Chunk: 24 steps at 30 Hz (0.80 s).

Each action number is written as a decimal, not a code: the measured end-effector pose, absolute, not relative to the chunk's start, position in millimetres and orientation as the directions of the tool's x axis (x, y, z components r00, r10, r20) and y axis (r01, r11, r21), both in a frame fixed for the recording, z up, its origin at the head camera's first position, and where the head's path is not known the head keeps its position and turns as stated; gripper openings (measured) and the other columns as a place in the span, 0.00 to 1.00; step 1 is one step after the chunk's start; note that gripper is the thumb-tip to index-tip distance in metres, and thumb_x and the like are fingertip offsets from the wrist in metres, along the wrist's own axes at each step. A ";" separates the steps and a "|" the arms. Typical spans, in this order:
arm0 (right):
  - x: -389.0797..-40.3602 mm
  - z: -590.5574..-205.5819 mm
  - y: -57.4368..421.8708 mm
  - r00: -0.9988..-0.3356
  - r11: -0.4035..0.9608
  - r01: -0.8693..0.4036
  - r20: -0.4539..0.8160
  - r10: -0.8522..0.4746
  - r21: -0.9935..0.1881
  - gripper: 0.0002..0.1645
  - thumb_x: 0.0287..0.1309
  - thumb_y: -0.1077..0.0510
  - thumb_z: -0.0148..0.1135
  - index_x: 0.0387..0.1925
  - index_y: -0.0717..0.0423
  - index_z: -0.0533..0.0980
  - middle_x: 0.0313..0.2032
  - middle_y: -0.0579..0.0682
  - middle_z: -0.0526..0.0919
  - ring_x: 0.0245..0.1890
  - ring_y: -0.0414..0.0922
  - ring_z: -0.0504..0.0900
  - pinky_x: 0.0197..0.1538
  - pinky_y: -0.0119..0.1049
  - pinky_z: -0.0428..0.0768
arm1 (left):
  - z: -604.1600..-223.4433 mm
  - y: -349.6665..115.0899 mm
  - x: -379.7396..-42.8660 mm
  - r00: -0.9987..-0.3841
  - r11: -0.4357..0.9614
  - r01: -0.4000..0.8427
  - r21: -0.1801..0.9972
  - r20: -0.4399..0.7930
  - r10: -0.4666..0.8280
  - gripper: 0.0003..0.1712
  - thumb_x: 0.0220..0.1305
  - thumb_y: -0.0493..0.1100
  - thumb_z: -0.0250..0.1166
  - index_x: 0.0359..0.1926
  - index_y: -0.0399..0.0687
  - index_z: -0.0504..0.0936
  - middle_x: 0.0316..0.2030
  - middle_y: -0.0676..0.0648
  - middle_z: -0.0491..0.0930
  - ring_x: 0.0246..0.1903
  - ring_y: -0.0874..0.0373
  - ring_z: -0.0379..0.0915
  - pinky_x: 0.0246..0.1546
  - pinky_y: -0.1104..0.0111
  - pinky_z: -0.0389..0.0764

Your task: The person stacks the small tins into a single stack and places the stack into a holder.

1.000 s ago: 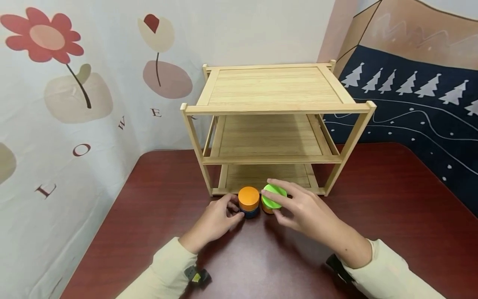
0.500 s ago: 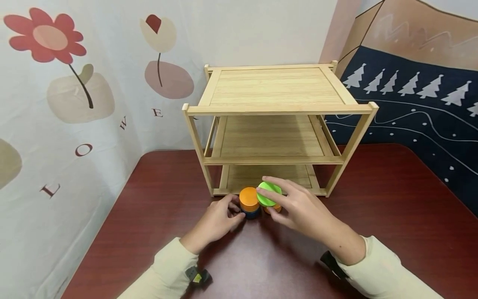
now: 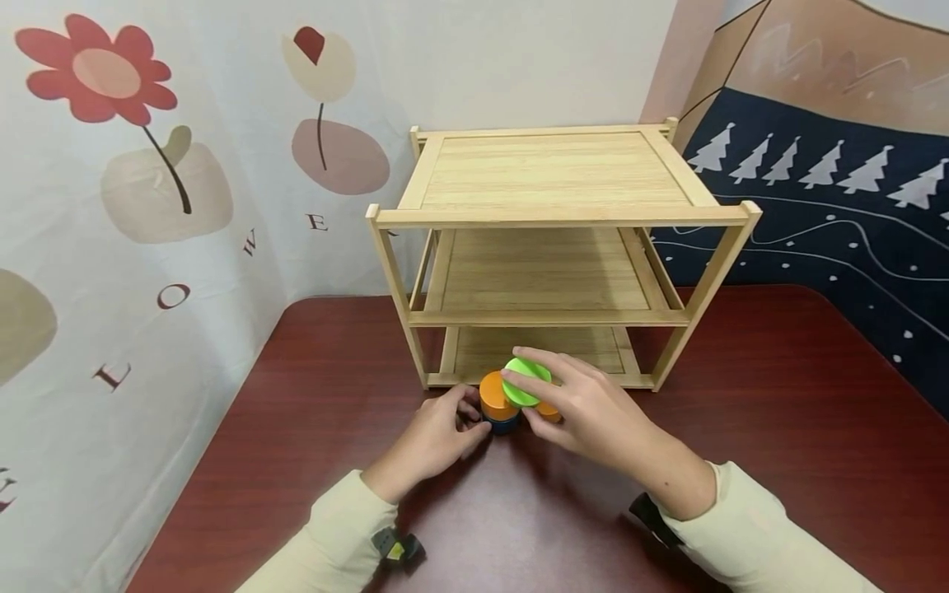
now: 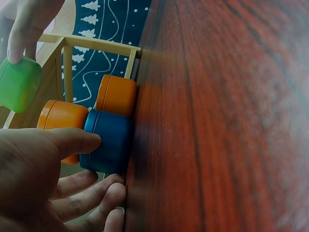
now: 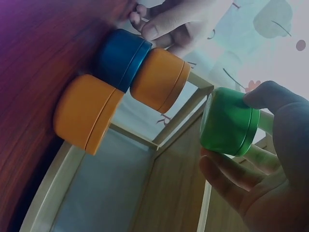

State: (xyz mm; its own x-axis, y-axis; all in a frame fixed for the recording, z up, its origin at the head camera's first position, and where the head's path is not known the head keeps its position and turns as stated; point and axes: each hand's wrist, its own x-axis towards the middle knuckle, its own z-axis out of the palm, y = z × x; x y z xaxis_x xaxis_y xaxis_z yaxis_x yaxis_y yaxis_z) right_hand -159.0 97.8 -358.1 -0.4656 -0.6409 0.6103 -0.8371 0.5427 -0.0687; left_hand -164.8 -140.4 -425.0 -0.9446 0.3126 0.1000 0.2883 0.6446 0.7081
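Note:
My left hand (image 3: 437,432) grips a small blue jar (image 4: 110,142) standing on the table, thumb on one side and fingers around the other. Stacked on the blue jar is an orange jar (image 3: 493,394). A second orange jar (image 5: 87,108) stands on the table close to the right of that stack, partly hidden by my right hand in the head view. My right hand (image 3: 593,403) holds a green lidded jar (image 5: 227,121) between thumb and fingers. The green jar is in the air, slightly higher than the upper orange jar and apart from it in the wrist views.
Just behind the jars stands a light wooden shelf (image 3: 549,317) with three tiers. It rests on a dark red table (image 3: 334,371). Printed cloth hangs behind and at the left, with a flower (image 3: 107,74); a dark tree-patterned cloth (image 3: 823,198) is at the right.
My right hand has lifted the green jar off the right orange jar and moved it left toward the stack. The left hand has stayed at the blue jar.

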 end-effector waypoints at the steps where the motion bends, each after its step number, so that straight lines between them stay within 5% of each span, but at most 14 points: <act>1: -159.1 -358.0 97.2 -0.468 0.544 -0.836 0.608 -0.641 -0.071 0.32 0.48 0.59 0.75 0.59 0.50 0.80 0.61 0.58 0.79 0.48 0.53 0.85 0.44 0.44 0.85 | -424.8 -140.4 -164.6 -0.944 0.644 0.288 0.709 0.099 0.313 0.18 0.61 0.41 0.71 0.51 0.44 0.79 0.36 0.49 0.86 0.31 0.64 0.79 0.35 0.71 0.80; 24: -162.2 -361.2 88.3 -0.497 0.550 -0.827 0.604 -0.623 -0.112 0.30 0.51 0.58 0.74 0.58 0.50 0.80 0.61 0.57 0.79 0.51 0.53 0.85 0.47 0.46 0.84 | -424.2 -141.3 -163.9 -0.940 0.655 0.294 0.696 0.087 0.329 0.19 0.63 0.43 0.69 0.53 0.45 0.78 0.36 0.48 0.85 0.32 0.63 0.79 0.35 0.70 0.80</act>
